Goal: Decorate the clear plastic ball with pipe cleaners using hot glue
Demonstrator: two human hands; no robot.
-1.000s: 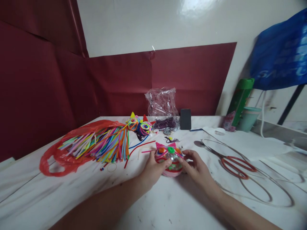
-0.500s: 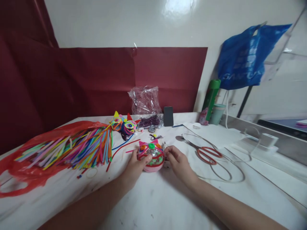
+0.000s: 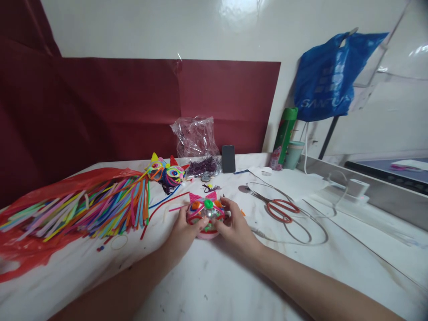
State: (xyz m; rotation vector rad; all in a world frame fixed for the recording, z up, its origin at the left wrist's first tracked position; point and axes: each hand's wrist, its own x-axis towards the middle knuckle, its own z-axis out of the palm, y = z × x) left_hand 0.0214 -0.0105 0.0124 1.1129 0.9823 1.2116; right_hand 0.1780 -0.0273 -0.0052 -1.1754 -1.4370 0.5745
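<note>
We're over a white table, scuffed and speckled with dark marks, pushed against a wall half white, half covered in dark red paper. Both hands cup the pink cat-eared ball at the table's middle: left hand grasping its left side, right hand clasped on its right (fingers look curled over the top, though it's blurry). Coloured pipe cleaners fan over a red bag on the left; red-handled scissors lie right, a blue bag hanging beyond.
</note>
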